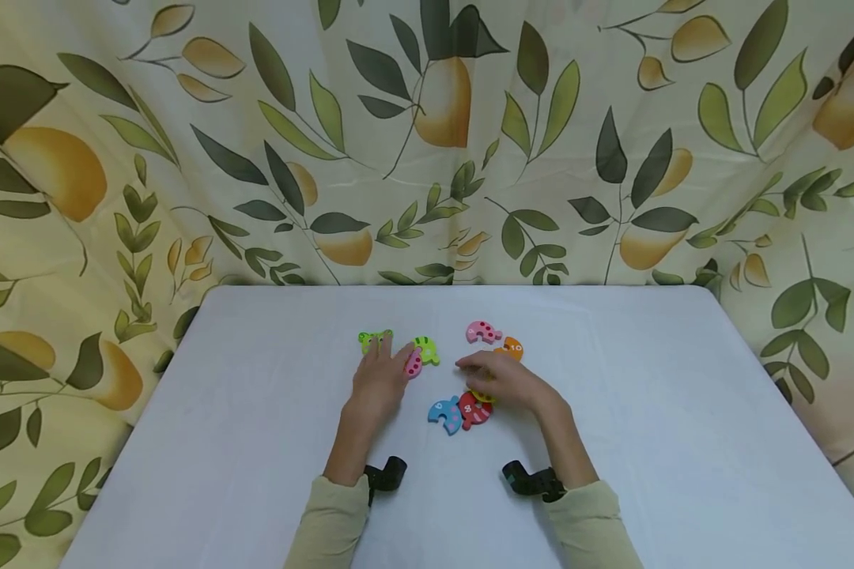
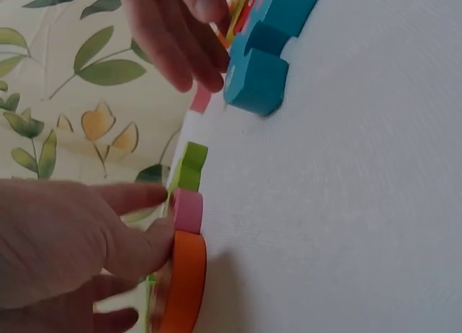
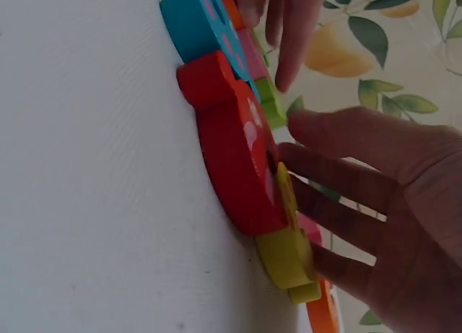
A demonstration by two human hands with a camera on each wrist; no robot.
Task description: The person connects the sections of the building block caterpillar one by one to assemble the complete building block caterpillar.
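My left hand (image 1: 380, 385) lies over a group of flat, animal-like puzzle pieces, its fingers reaching across a green piece (image 1: 365, 340). Its thumb rests against a pink dotted piece (image 1: 414, 364), which sits by a green striped piece (image 1: 427, 351). In the left wrist view an orange piece (image 2: 186, 282) shows below that thumb, and the palm covers part of it. With loosely bent fingers, my right hand (image 1: 508, 379) hovers at a yellow piece (image 3: 285, 257). A red piece (image 1: 475, 411) joins the yellow one, and a blue piece (image 1: 444, 415) stands beside the red.
Behind my right hand lie another pink spotted piece (image 1: 480, 331) and an orange numbered piece (image 1: 514, 347). A white cloth covers the table (image 1: 221, 442). A leaf-and-fruit patterned curtain (image 1: 413, 190) hangs along its back edge. Each wrist wears a black camera mount (image 1: 391, 474).
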